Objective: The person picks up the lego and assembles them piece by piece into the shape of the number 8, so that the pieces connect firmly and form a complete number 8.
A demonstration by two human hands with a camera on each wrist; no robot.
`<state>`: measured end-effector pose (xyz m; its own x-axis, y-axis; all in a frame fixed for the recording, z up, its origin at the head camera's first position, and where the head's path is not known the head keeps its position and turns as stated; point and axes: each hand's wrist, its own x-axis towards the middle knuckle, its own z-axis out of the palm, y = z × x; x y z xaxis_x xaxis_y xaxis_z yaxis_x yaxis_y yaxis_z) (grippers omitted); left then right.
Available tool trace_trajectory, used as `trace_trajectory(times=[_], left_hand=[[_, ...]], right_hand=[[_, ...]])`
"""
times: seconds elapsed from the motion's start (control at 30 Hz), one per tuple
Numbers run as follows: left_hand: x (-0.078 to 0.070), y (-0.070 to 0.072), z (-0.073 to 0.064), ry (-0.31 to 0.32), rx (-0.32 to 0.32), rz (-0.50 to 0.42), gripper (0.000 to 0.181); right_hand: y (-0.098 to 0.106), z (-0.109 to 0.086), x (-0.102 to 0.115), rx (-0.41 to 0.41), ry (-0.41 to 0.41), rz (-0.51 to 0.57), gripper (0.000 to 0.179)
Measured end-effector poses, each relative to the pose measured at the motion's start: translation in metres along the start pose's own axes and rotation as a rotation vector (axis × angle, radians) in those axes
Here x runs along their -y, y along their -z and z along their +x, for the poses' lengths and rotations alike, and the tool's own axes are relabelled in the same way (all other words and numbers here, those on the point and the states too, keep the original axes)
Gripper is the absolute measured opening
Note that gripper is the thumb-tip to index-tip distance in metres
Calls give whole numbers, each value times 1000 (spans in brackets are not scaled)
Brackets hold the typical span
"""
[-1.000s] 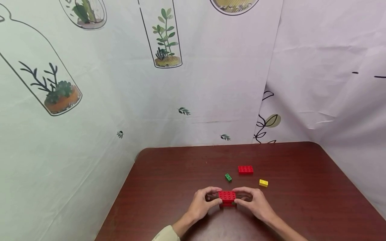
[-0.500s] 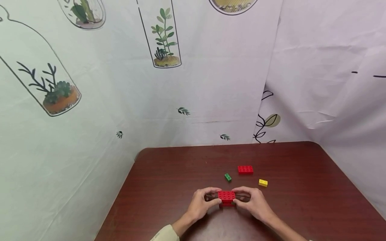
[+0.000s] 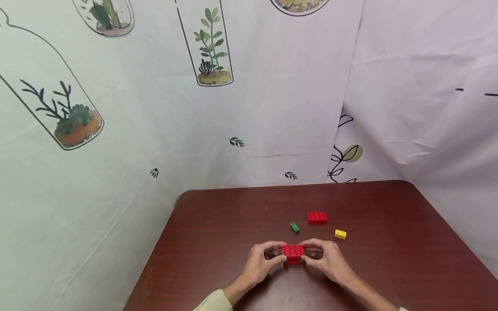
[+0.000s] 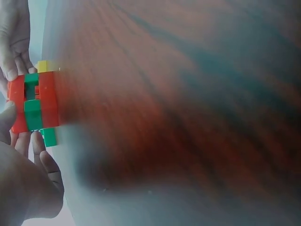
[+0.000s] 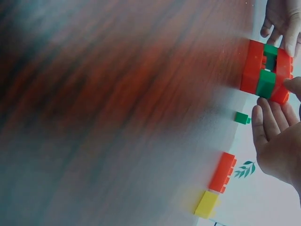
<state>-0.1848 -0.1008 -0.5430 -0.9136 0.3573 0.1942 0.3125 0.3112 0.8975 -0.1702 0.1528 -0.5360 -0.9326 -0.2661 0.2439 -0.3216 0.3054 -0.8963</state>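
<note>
A small stack of toy bricks stands on the dark red-brown table (image 3: 218, 224). Its top is a red eight-stud brick (image 3: 292, 251); below it come two green bricks, the near one (image 4: 33, 115) and the far one, at either end with a gap between. Another red brick (image 5: 252, 66) forms the base. My left hand (image 3: 260, 262) pinches the top red brick at its left end, thumb on the near side and fingers behind. At the right end, my right hand (image 3: 328, 261) pinches the same brick in the same way.
Beyond the hands lie three loose bricks: a small green one (image 3: 294, 227), a red eight-stud one (image 3: 317, 217) and a small yellow one (image 3: 340, 234). A pale cloth wall (image 3: 272, 129) with printed plants rises behind the table's far edge.
The head view has shifted slightly. Both hands keep their hold at the ends of the stack, and the loose bricks have stayed where they were.
</note>
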Motion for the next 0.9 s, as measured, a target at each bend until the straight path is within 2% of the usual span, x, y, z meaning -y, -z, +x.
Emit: trace_trajectory(times=[0.33,0.7,0.9], left_hand=[[3,-2,0,-3,-14,33,32],[2,-2,0,20,-10,29,32],[2,-1,-1,21,-18,43,32]], right_hand=[[1,0,-2,-3,-18,0,29],[9,2,0,61,-17,-12,31],[15,0,-1,69,-5,-30,40]])
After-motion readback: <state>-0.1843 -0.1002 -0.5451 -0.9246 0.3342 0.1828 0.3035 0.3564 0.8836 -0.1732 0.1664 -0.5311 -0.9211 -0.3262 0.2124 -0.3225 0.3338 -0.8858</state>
